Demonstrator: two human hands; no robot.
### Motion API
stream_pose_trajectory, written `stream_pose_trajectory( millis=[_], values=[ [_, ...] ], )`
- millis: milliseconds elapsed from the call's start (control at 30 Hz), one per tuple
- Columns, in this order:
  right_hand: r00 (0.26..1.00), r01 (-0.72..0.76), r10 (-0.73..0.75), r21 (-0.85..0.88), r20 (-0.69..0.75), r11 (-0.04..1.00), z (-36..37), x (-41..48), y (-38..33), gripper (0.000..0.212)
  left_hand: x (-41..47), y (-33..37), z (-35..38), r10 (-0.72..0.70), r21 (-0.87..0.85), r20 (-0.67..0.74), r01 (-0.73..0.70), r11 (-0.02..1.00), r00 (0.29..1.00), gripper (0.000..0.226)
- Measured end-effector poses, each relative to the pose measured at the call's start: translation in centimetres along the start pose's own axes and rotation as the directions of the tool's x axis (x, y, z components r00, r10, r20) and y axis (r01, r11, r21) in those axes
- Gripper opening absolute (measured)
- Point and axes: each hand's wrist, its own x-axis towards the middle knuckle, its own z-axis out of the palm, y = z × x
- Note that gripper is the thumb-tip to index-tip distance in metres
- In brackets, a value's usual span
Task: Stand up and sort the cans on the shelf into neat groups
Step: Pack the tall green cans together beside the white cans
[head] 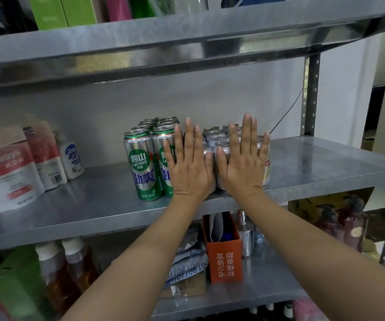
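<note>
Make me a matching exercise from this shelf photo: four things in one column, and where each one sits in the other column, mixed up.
1. green cans
2. silver cans
3. orange box
4. white bottle

A. beside the pouches
B. on the lower shelf
C. just left of the left hand
D. behind the right hand

Pairs: 1-C, 2-D, 3-B, 4-A

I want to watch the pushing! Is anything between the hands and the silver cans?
Nothing visible. The left hand and right hand lie flat against the fronts of the silver cans. The green Laoshan cans stand beside them, on the left.
</note>
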Motion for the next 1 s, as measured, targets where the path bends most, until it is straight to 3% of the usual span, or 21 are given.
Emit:
stream_pose_trajectory(
  millis=[433,567,667,733,800,867,1000],
  values=[
    [0.994,-0.017,0.021,-0.039,0.103,0.999,-0.4,0.0,-0.2,0.063,-0.1,-0.1,0.3,-0.027,0.024,0.073,0.025,0.999,0.997,0.06],
    [0.995,-0.02,0.019,0.018,0.1,1.0,-1.0,0.1,-0.2,0.066,0.0,-0.4,-0.8,-0.002,-0.023,0.077,0.004,1.0,0.997,0.061],
    [0.992,-0.09,0.08,0.105,0.099,0.99,-2.4,-1.0,1.3,0.086,-1.0,-2.9,-2.7,-0.161,-0.092,-0.016,0.159,0.983,0.987,0.068],
    [0.963,-0.221,0.179,0.205,0.202,0.954,-3.6,-2.6,2.6,0.11,-2.5,-5.4,-4.3,-0.383,-0.251,0.006,0.372,0.894,0.924,0.087],
    [0.881,-0.366,0.257,0.228,0.397,0.902,-4.5,-4.2,3.7,0.128,-4.1,-7.4,-5.5,-0.515,-0.36,0.226,0.562,0.745,0.827,0.116],
    [0.813,-0.426,0.29,0.176,0.505,0.888,-4.8,-5.2,4.3,0.135,-5.1,-7.9,-6.0,-0.553,-0.279,0.377,0.661,0.697,0.743,0.139],
    [0.777,-0.418,0.299,0.099,0.554,0.903,-4.7,-5.0,3.7,0.139,-5.3,-6.0,-5.8,-0.575,-0.15,0.464,0.699,0.699,0.674,0.153]
  ],
)
